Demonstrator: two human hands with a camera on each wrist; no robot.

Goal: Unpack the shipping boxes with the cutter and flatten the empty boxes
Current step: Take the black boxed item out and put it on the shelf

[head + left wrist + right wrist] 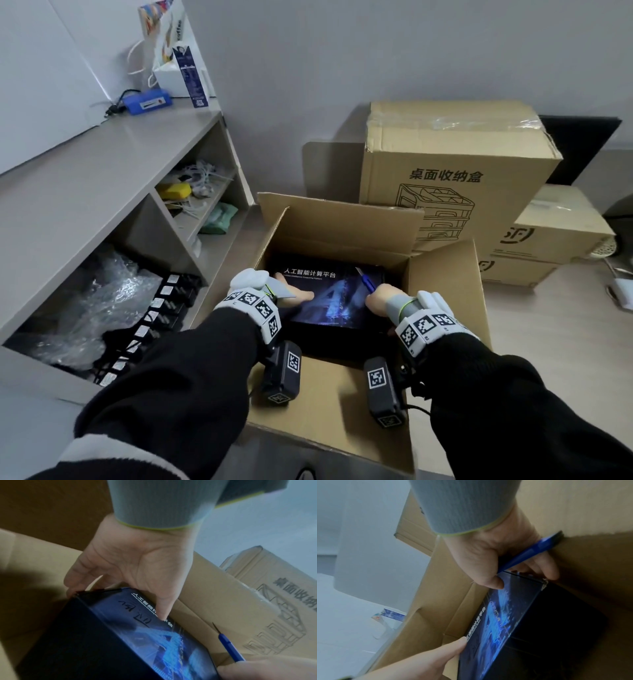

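An open cardboard shipping box [346, 222] stands on the floor with its flaps up. Inside lies a dark product box [329, 305] with a blue graphic and white characters on its lid. My left hand [297, 294] grips the product box's left end, thumb on the lid [163, 609] and fingers curled over the edge. My right hand [375, 301] holds a blue cutter [365, 281] with its blade out and pointing away from me. Its fingers also curl round the product box's right end [522, 582]. The cutter [527, 555] lies across the right palm.
A large taped carton [455, 171] stands behind the open box, with smaller cartons [561, 233] to its right. On the left is a grey shelf unit [102, 178] holding bubble wrap [102, 301] and black adapters. A blue device [145, 102] and a paper bag [171, 51] sit on top.
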